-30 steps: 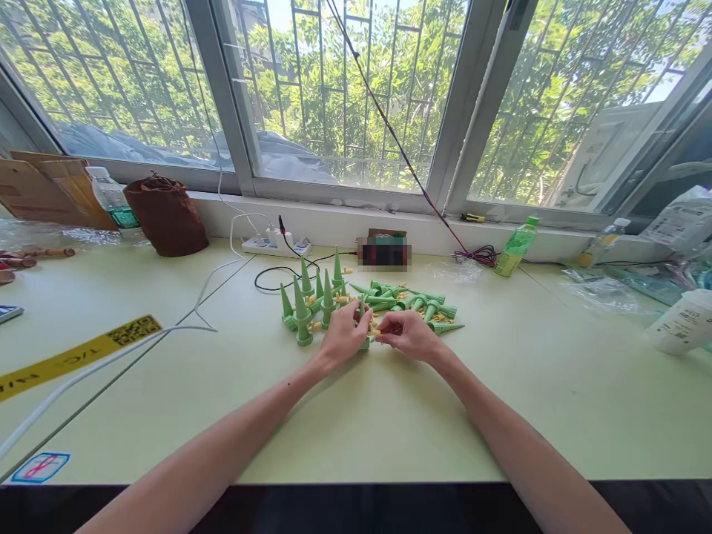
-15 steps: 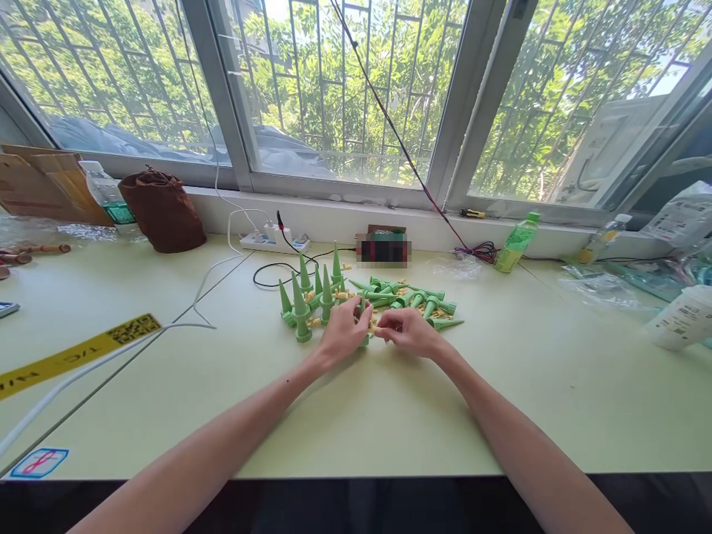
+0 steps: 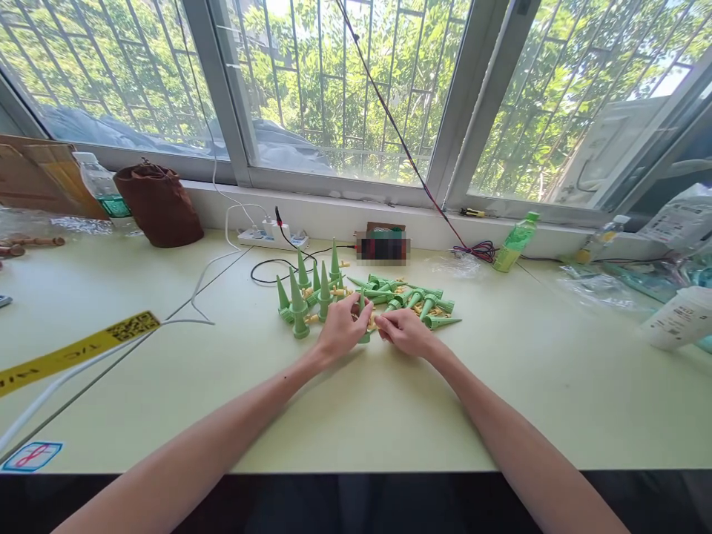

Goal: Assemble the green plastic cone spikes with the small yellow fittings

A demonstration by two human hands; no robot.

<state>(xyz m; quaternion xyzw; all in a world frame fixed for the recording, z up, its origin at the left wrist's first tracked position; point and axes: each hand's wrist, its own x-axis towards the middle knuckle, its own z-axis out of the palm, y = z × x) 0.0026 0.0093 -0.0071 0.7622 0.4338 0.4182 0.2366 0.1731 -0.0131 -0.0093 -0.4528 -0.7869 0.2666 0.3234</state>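
Note:
My left hand (image 3: 340, 326) is closed around a green plastic watering spike (image 3: 365, 338), which stands upright at the table with its pointed end up. My right hand (image 3: 406, 331) pinches a small yellow valve (image 3: 373, 319) against the side of that spike; the fingers partly hide where the two parts meet. Left of my hands, several green spikes (image 3: 299, 308) stand point up, some with yellow valves sticking out sideways. Behind and right of my right hand lies a loose pile of green spikes (image 3: 431, 304) mixed with small yellow valves.
A power strip (image 3: 267, 236) with cables and a pixelated dark object (image 3: 383, 247) stand along the sill. A brown pouch (image 3: 159, 208) is at left, near a yellow tape strip (image 3: 83, 352) and white cable. Right are a green bottle (image 3: 515, 243) and a white cup (image 3: 676, 320).
The view has shifted slightly. My right fingers have curled more tightly at the yellow valve, while my left hand keeps its hold on the spike.

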